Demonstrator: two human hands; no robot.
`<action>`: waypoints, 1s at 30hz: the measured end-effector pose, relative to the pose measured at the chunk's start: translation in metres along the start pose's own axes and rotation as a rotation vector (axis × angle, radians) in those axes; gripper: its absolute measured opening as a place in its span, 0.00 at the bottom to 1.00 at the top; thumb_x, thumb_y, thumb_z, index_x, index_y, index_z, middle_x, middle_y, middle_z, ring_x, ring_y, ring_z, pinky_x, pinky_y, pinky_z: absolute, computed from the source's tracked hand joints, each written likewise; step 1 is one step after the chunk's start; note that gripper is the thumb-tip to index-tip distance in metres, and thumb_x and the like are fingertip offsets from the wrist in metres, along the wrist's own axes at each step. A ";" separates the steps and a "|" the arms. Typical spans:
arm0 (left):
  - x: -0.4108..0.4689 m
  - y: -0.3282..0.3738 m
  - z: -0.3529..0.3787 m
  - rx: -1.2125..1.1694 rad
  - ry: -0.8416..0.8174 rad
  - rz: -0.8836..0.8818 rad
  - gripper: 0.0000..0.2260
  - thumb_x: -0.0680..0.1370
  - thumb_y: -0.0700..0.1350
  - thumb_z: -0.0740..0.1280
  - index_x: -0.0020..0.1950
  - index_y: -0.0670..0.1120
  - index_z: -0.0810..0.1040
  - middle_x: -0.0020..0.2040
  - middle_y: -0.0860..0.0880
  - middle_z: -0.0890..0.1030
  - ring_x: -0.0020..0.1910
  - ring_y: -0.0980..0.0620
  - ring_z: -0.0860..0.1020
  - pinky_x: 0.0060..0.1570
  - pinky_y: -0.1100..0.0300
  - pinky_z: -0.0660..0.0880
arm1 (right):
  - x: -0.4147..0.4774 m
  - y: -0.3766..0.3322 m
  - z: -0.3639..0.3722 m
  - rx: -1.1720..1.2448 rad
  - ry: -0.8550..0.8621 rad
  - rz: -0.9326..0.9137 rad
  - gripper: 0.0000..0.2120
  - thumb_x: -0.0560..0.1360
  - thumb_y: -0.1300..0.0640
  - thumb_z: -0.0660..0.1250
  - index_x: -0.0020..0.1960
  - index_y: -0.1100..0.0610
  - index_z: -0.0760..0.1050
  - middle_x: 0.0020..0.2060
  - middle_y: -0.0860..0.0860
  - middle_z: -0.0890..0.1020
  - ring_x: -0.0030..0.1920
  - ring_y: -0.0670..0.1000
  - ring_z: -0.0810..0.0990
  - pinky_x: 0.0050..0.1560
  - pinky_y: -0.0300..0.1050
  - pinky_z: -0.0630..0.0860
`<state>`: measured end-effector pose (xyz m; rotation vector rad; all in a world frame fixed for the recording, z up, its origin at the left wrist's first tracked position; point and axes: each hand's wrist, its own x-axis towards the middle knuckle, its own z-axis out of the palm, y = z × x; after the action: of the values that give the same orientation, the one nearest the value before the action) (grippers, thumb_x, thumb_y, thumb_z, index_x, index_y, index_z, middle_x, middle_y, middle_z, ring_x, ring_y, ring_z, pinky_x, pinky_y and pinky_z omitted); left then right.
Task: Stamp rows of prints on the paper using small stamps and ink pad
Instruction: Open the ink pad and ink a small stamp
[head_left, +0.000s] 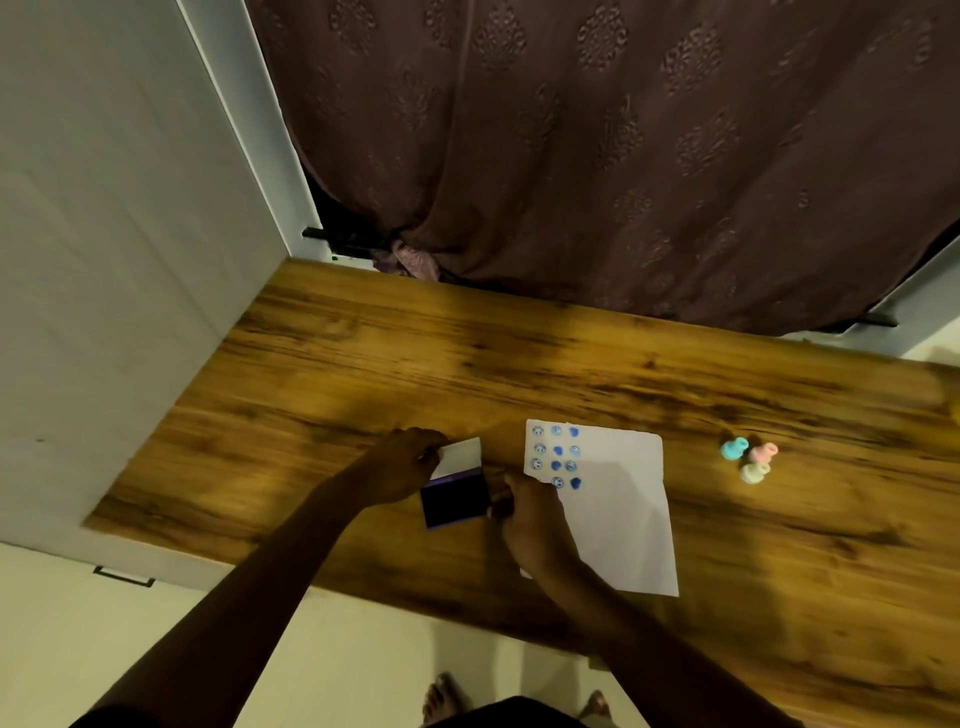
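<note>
A white paper (618, 514) lies on the wooden table (363, 364), with rows of blue prints in its top left corner. An open ink pad (454, 499) with a dark blue pad and a raised white lid sits just left of the paper. My left hand (400, 467) grips the lid's left edge. My right hand (530, 519) holds the pad's right side, its fingers curled; whether it also holds a stamp is hidden. Three small stamps lie right of the paper: blue (734, 448), pink (762, 452) and cream (754, 472).
A brown patterned curtain (623, 156) hangs behind the table's far edge. A white wall panel (104, 260) borders the table on the left. The table's near edge runs diagonally, with cream floor (363, 665) and feet below it.
</note>
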<state>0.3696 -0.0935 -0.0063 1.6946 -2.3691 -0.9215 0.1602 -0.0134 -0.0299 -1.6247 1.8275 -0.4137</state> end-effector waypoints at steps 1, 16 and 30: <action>0.002 -0.002 0.001 -0.012 0.002 -0.010 0.15 0.86 0.45 0.60 0.70 0.46 0.78 0.65 0.43 0.83 0.60 0.44 0.82 0.57 0.54 0.75 | 0.000 0.000 0.000 -0.003 -0.001 -0.003 0.17 0.82 0.55 0.66 0.70 0.53 0.73 0.70 0.50 0.76 0.74 0.53 0.71 0.76 0.47 0.65; 0.013 -0.011 0.016 0.066 0.130 -0.090 0.19 0.81 0.46 0.68 0.72 0.49 0.76 0.63 0.43 0.78 0.64 0.41 0.73 0.60 0.48 0.74 | 0.000 0.004 0.001 0.090 -0.019 -0.043 0.18 0.80 0.60 0.68 0.69 0.50 0.76 0.67 0.49 0.80 0.70 0.52 0.76 0.75 0.49 0.69; 0.003 0.005 0.020 0.028 0.344 -0.079 0.17 0.79 0.44 0.71 0.68 0.47 0.79 0.64 0.46 0.80 0.65 0.43 0.76 0.55 0.50 0.78 | -0.004 0.007 -0.020 0.206 0.024 -0.044 0.12 0.78 0.55 0.72 0.61 0.49 0.80 0.57 0.45 0.85 0.61 0.46 0.80 0.69 0.48 0.75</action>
<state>0.3557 -0.0870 -0.0211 1.7990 -2.1125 -0.5523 0.1423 -0.0114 -0.0184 -1.5262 1.7074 -0.6229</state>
